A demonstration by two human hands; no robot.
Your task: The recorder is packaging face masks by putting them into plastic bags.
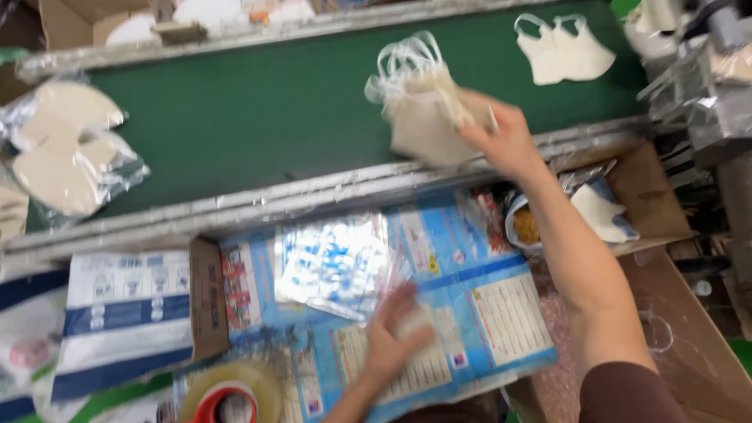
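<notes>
While the right hand [505,141] grips a bundle of beige face masks [427,113] over the near edge of the green conveyor belt [258,110], the left hand [392,341] rests with fingers spread on blue printed packaging sheets [470,290] below. Two loose masks [562,48] lie farther along the belt. A tape roll [231,395] sits at the lower edge.

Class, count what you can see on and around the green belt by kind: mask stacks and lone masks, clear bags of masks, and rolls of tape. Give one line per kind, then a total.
Mask stacks or masks: 2, a held stack and one on the belt
Clear bags of masks: 1
Rolls of tape: 1
Total: 4
</notes>
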